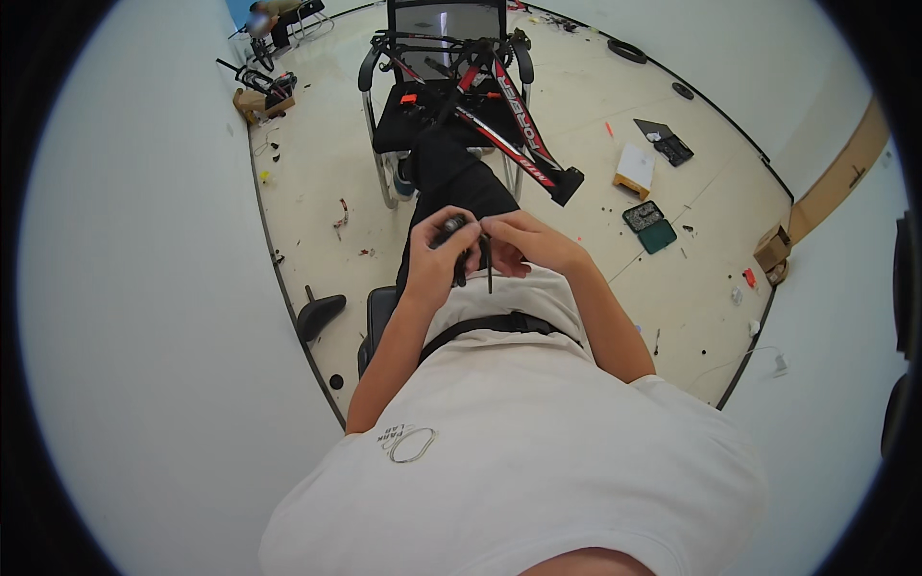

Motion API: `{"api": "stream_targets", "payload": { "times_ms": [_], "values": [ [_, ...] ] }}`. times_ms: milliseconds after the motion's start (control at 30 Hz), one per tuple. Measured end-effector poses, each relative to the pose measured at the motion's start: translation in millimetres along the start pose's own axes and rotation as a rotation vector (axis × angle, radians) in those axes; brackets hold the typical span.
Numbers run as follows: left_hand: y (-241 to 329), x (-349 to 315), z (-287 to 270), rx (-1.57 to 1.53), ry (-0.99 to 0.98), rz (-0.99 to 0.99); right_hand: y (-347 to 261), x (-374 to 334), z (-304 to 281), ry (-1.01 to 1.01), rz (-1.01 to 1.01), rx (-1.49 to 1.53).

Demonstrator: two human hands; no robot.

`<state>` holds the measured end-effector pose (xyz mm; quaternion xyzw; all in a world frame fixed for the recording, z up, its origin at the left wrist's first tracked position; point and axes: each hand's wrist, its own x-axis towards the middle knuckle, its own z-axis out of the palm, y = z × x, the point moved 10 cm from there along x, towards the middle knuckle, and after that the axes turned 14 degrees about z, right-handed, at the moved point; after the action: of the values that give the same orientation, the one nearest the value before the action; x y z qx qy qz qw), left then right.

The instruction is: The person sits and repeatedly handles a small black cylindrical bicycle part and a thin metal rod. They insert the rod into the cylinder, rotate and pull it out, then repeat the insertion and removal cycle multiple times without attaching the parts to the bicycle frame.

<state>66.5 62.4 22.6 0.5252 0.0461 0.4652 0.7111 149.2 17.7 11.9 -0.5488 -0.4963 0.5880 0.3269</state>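
Note:
My left hand (432, 259) is closed around a small black part (448, 230) with a greyish rounded end, held above my lap. Its exact kind is too small to tell. Close against it, my right hand (533, 240) has thumb and forefinger pinched together at the part's near side. A thin dark rod (490, 272) hangs down between the two hands, beside the right fingers; which hand grips it is hard to see. Beyond my hands, a black and red bicycle frame (523, 134) rests across a black chair (389, 130) with metal legs.
On the floor to the right lie an opened green tool case (657, 236), a white and orange box (634, 171) and a dark case (670, 144). A bicycle saddle (321, 315) lies by the left wall. Another person (274, 14) sits at the far left.

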Motion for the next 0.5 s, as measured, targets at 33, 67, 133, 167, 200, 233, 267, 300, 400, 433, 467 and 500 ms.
{"api": "stream_targets", "payload": {
  "times_ms": [33,67,133,167,200,233,267,300,400,433,467,500],
  "values": [
    [2.0,1.7,-6.2,-0.037,0.055,0.027,6.2,2.5,5.4,-0.035,0.032,-0.005],
    [3.6,2.9,-12.5,-0.075,0.11,0.054,12.2,4.0,10.6,-0.07,0.065,-0.011],
    [6.1,6.1,-27.9,-0.004,0.197,0.105,7.8,1.5,21.7,-0.134,0.04,-0.002],
    [5.3,8.0,-32.2,0.036,0.205,0.122,2.7,-2.7,28.1,-0.154,0.022,0.006],
    [5.9,8.7,-36.6,0.08,0.212,0.14,-4.9,-6.5,34.2,-0.177,0.002,0.016],
    [4.5,8.1,-37.4,0.16,0.208,0.138,-15.0,-12.5,44.9,-0.264,-0.061,-0.028],
    [1.9,6.3,-35.4,0.181,0.182,0.125,-22.5,-17.3,48.4,-0.268,-0.086,-0.002],
    [0.4,6.0,-30.8,0.198,0.151,0.12,-31.8,-23.6,50.6,-0.266,-0.114,0.014],
    [-7.7,-0.3,-13.4,0.157,0.058,0.065,-38.2,-28.5,31.1,-0.206,-0.193,0.081],
    [-13.1,-1.3,-9.5,0.142,0.031,0.027,-40.0,-31.2,20.5,-0.174,-0.224,0.135],
    [-17.4,-2.1,-4.9,0.127,0.006,-0.01,-42.3,-34.4,9.9,-0.143,-0.255,0.189],
    [-19.3,-3.6,-1.5,0.132,-0.008,-0.034,-38.5,-34.0,0.1,-0.076,-0.216,0.154]
  ]
}}
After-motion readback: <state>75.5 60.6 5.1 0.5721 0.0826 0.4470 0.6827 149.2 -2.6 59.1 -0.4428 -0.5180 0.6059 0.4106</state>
